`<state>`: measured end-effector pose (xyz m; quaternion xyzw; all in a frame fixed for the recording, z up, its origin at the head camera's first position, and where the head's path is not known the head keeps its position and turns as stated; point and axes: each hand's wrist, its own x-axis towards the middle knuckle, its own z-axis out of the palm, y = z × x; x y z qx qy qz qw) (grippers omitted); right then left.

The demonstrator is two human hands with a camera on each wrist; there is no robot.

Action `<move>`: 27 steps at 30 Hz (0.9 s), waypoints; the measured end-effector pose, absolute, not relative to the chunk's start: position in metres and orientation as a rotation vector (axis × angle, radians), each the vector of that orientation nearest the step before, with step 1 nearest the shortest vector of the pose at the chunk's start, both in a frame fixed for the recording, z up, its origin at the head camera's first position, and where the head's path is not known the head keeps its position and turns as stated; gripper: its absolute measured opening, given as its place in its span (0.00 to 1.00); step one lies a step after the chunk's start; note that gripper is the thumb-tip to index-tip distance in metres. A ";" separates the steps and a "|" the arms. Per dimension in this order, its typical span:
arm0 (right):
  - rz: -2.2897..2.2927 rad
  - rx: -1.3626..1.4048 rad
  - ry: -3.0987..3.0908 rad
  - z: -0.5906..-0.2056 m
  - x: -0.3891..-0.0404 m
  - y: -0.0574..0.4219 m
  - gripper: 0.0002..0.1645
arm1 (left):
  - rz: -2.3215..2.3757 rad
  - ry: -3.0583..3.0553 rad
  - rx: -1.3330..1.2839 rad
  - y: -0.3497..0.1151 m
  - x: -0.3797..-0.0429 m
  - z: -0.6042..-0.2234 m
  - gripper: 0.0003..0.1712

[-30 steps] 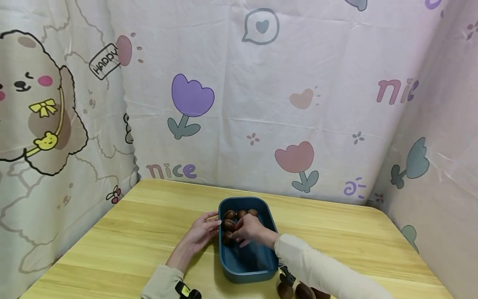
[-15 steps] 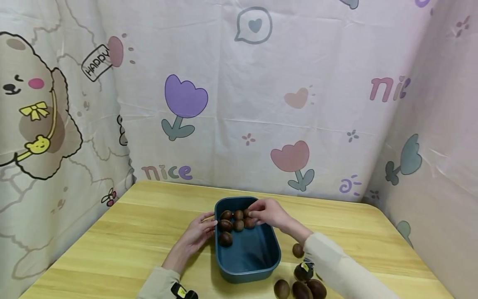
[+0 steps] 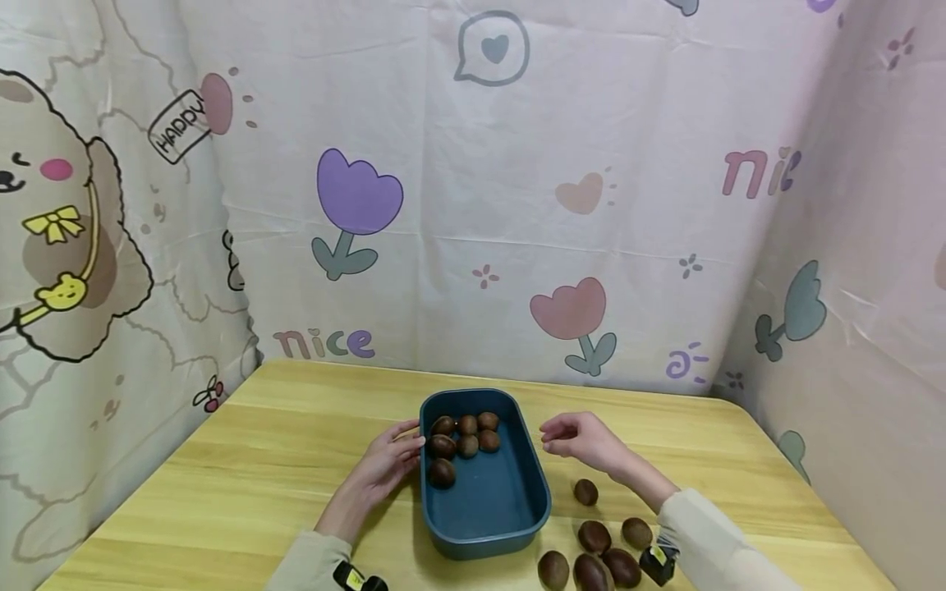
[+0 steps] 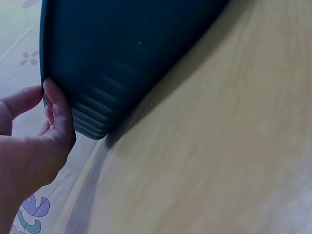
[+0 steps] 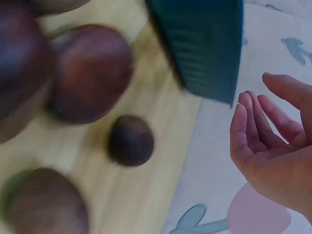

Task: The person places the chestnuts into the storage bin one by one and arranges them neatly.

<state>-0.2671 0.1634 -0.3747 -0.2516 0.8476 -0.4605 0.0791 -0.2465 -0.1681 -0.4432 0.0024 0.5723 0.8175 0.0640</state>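
A dark teal rectangular box (image 3: 488,501) stands on the table, with several smooth brown chestnut-like nuts (image 3: 467,446) grouped at its far and left side. My left hand (image 3: 386,464) touches the box's left side, its fingertips at the rim; in the left wrist view the left hand (image 4: 41,141) lies along the box wall (image 4: 126,48). Past the box's right side hovers my right hand (image 3: 587,442), fingers loosely bent, holding nothing. A small round nut (image 3: 585,492) lies just in front of it. The right wrist view shows the right hand (image 5: 273,146) empty, apart from the box (image 5: 204,44).
Several larger brown nuts (image 3: 594,572) lie on the wooden table (image 3: 310,435) at front right, close to the right wrist's strap camera (image 3: 658,565). A printed white curtain (image 3: 473,197) hangs behind the table and along both sides.
My right hand was inside the box among the nuts, then at its far right corner; now it is outside to the right, empty. The nuts inside stand in rows. My left hand stays at the box.
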 end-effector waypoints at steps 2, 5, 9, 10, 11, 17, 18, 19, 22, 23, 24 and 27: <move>-1.394 -0.734 2.515 -0.379 -0.264 0.172 0.17 | 2.470 1.726 0.007 -0.168 -0.246 -0.444 0.29; -1.396 -0.694 2.495 -0.386 -0.258 0.186 0.18 | 2.469 1.725 0.015 -0.168 -0.246 -0.444 0.29; -1.388 -0.630 2.471 -0.396 -0.252 0.205 0.19 | 2.468 1.726 0.022 -0.168 -0.247 -0.444 0.29; -1.389 -0.619 2.460 -0.398 -0.250 0.210 0.19 | 2.468 1.727 0.022 -0.168 -0.247 -0.445 0.29; -1.392 -0.613 2.448 -0.401 -0.249 0.214 0.19 | 2.468 1.728 0.020 -0.168 -0.247 -0.445 0.29; -1.328 -0.631 2.424 -0.409 -0.239 0.238 0.16 | 2.467 1.722 0.015 -0.169 -0.247 -0.445 0.29; -1.309 -0.634 2.420 -0.410 -0.237 0.242 0.16 | 2.466 1.720 0.016 -0.169 -0.247 -0.444 0.30; -1.297 -0.630 2.410 -0.412 -0.236 0.246 0.16 | 2.467 1.718 0.019 -0.169 -0.247 -0.444 0.30; -1.281 -0.642 2.363 -0.415 -0.232 0.259 0.18 | 2.466 1.711 0.027 -0.169 -0.247 -0.444 0.30; -1.292 -0.650 2.332 -0.417 -0.231 0.264 0.19 | 2.465 1.710 0.030 -0.169 -0.247 -0.444 0.30; -1.299 -0.664 2.303 -0.418 -0.230 0.268 0.19 | 2.465 1.708 0.032 -0.169 -0.247 -0.444 0.30; -1.322 -0.723 2.233 -0.423 -0.228 0.279 0.22 | 2.462 1.703 0.041 -0.169 -0.247 -0.444 0.30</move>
